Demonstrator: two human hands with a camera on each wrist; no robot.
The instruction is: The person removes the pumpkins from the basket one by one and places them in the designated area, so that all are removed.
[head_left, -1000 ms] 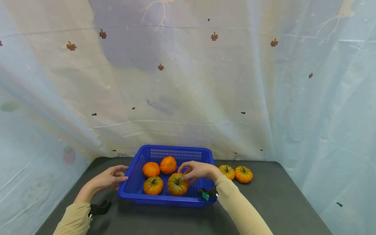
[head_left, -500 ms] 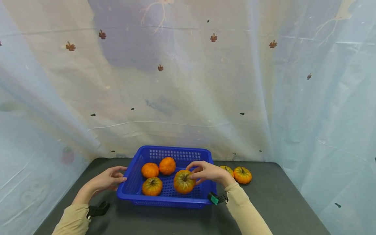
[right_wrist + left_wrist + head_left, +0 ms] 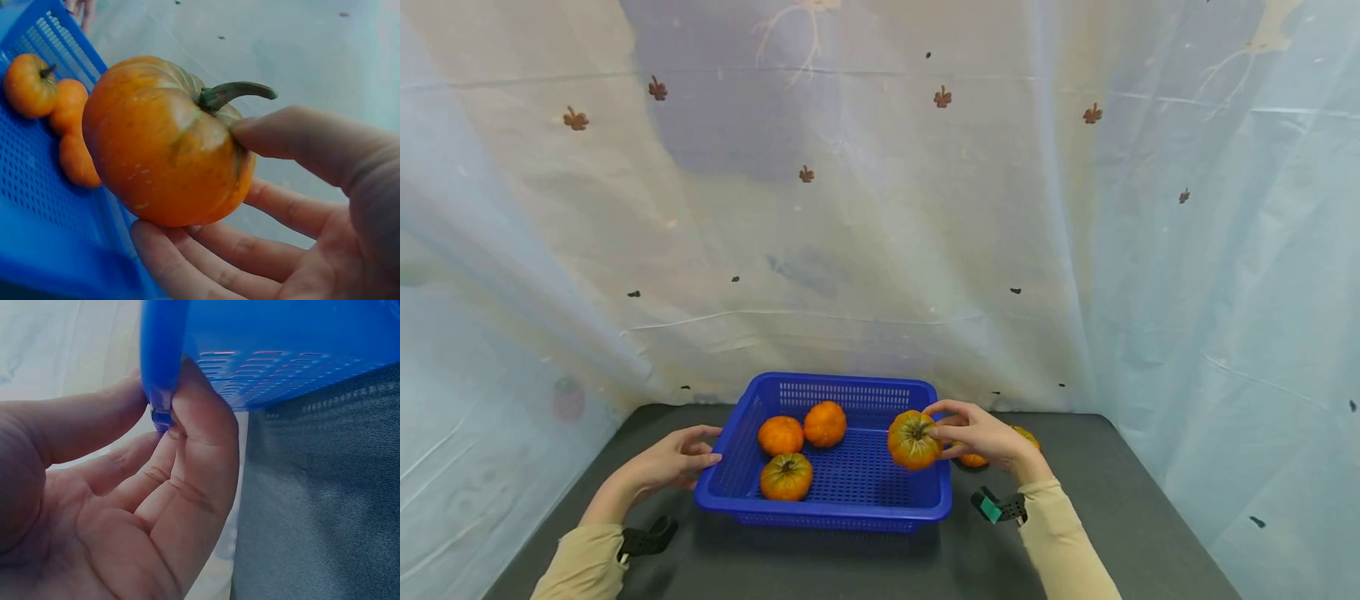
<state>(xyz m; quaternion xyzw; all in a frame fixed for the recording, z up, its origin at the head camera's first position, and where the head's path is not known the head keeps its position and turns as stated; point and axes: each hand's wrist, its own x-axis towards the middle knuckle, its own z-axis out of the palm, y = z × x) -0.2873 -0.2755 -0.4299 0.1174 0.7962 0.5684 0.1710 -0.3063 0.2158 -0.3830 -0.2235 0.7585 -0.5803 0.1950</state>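
Observation:
My right hand holds a small green-and-orange pumpkin over the right side of the blue plastic basket. In the right wrist view the thumb lies beside the dark curved stem, and the other fingers support the underside. My left hand pinches the basket's left rim between thumb and fingers. Inside the basket, toward its left, sit two plain orange pumpkins and one green-streaked pumpkin.
Behind my right hand, on the dark table, lie more pumpkins, mostly hidden by the hand. A pale plastic curtain with leaf prints hangs along the back and sides of the table.
My right hand has lifted the green-and-orange pumpkin from the basket floor and carried it right, toward the right rim. The left hand stays at the left rim.

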